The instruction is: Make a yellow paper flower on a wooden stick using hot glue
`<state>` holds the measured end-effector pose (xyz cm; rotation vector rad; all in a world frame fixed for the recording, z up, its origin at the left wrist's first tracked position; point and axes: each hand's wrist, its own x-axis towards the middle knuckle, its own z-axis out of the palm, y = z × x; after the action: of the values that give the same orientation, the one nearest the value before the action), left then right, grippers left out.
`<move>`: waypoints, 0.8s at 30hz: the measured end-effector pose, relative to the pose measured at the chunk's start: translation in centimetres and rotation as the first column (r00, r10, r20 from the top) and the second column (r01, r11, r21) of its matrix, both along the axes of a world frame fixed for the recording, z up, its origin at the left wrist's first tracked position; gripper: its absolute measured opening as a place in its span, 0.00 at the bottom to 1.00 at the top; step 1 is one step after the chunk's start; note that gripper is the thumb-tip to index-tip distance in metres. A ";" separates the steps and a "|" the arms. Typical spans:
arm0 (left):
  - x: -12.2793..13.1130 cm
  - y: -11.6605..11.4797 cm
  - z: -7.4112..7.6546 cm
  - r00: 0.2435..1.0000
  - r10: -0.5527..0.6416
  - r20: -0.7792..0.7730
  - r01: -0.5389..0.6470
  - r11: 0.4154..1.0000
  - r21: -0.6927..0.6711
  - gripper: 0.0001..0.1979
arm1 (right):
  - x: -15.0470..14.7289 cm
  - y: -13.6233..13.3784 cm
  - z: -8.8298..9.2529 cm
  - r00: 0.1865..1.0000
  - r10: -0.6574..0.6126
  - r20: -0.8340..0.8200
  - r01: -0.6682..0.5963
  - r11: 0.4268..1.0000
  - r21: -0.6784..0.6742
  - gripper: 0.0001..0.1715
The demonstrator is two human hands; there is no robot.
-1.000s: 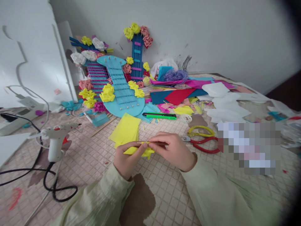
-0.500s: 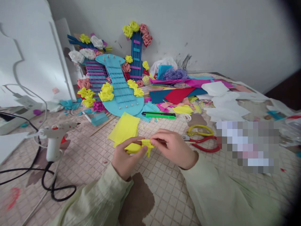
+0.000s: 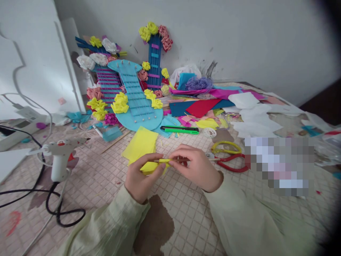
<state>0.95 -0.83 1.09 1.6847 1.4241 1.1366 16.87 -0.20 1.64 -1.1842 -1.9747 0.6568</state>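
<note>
Between my hands a thin wooden stick (image 3: 213,159) lies nearly level, with a strip of yellow crepe paper (image 3: 164,161) wrapped round it. My left hand (image 3: 142,176) pinches the left part of this paper between thumb and fingers. At the paper's right end, the fingertips of my right hand (image 3: 195,165) close on the stick, whose tail sticks out past the knuckles. Just beyond my left hand is a stack of yellow paper sheets (image 3: 140,142). Red-handled scissors (image 3: 233,167) and a yellow-handled pair (image 3: 226,143) lie right of my right hand.
A white hot glue gun (image 3: 60,160) with a looping black cord stands at left. Behind my hands lies a green utility knife (image 3: 179,130). Farther back are a light-blue paper guitar shape (image 3: 135,96) with yellow flowers, coloured paper sheets (image 3: 202,108) and purple yarn (image 3: 199,84).
The yellow paper between my fingertips has gone from a loose, hanging piece to a tight narrow roll round the stick. More of the stick shows now. Both hands keep nearly the same place.
</note>
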 end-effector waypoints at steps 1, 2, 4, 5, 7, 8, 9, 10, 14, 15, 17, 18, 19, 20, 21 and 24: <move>-0.1 0.0 0.1 1.000 -0.005 -0.001 0.005 1.000 -0.002 0.08 | 0.0 0.0 0.0 1.000 0.010 -0.003 -0.010 1.000 -0.008 0.05; -0.1 0.0 0.1 1.000 -0.008 -0.001 0.008 1.000 -0.003 0.08 | 0.1 0.0 0.1 1.000 0.024 -0.004 -0.024 1.000 -0.017 0.05; -0.2 0.1 0.2 1.000 -0.011 -0.003 0.011 1.000 -0.001 0.08 | 0.2 0.0 0.1 0.998 0.061 0.000 -0.061 0.998 -0.033 0.07; -0.2 0.1 0.2 1.000 -0.013 -0.005 0.013 1.000 0.002 0.08 | 0.2 0.1 0.1 0.997 0.079 0.006 -0.078 0.996 -0.035 0.08; -0.2 0.2 0.1 1.000 -0.018 -0.008 0.018 1.000 0.011 0.08 | 0.3 0.1 0.1 0.995 0.101 0.016 -0.100 0.995 -0.025 0.10; -0.2 0.2 0.1 1.000 -0.018 -0.007 0.018 1.000 0.018 0.08 | 0.3 0.1 0.1 0.994 0.103 0.022 -0.102 0.995 -0.013 0.10; -0.2 0.2 0.0 1.000 -0.019 -0.005 0.019 1.000 0.022 0.08 | 0.3 0.1 0.0 0.995 0.100 0.029 -0.100 0.995 0.002 0.10; -0.2 0.3 0.0 1.000 -0.019 -0.001 0.019 1.000 0.023 0.09 | 0.3 0.1 0.0 0.995 0.093 0.037 -0.094 0.995 0.016 0.10; -0.3 0.4 0.0 0.999 -0.036 0.021 0.036 0.999 0.002 0.11 | 0.1 0.3 -0.3 0.995 0.064 0.081 -0.068 0.996 0.054 0.10; -0.3 0.5 -0.1 0.999 -0.045 0.024 0.046 0.999 -0.005 0.12 | 0.1 0.3 -0.4 0.994 0.060 0.091 -0.066 0.996 0.060 0.10; -0.4 0.6 -0.1 0.998 -0.063 0.022 0.063 0.998 -0.020 0.13 | 0.1 0.4 -0.6 0.993 0.059 0.106 -0.067 0.995 0.072 0.09; -0.5 0.7 -0.1 0.997 -0.077 0.022 0.078 0.997 -0.027 0.14 | 0.1 0.5 -0.6 0.992 0.062 0.113 -0.070 0.995 0.075 0.09; -0.6 0.8 -0.2 0.996 -0.090 0.021 0.090 0.995 -0.032 0.15 | 0.1 0.6 -0.7 0.991 0.066 0.116 -0.075 0.994 0.082 0.09; -0.7 0.9 -0.1 0.995 -0.099 0.021 0.100 0.995 -0.031 0.16 | 0.1 0.6 -0.8 0.991 0.066 0.117 -0.077 0.993 0.088 0.09; -0.8 0.9 -0.1 0.995 -0.094 0.027 0.094 0.995 -0.018 0.17 | 0.2 0.7 -0.9 0.991 0.062 0.116 -0.073 0.993 0.095 0.09; -1.4 0.5 0.5 0.998 0.008 0.061 -0.013 0.997 0.078 0.18 | 0.5 0.8 -0.8 0.995 0.044 0.093 -0.053 0.994 0.099 0.10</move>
<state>-0.46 -0.33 1.60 1.6833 1.3681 1.2540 17.38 0.64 0.79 -1.1255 -2.0929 0.5287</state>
